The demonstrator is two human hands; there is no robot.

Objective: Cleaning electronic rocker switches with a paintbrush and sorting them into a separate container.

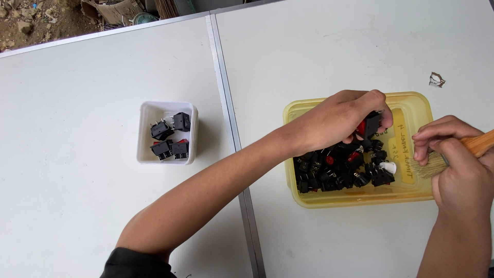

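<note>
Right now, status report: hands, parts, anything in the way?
Left hand grips a black-and-red rocker switch over the yellow plastic tub. Right hand holds a wooden-handled brush. Nothing blocking.

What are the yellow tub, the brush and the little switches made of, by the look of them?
The tub looks like translucent yellow plastic: the table shows faintly through its glossy walls. The brush has a pale wooden handle and tan bristles, natural or synthetic I cannot tell. The switches seem moulded black plastic, some with red rockers, and small metal prongs.
</note>
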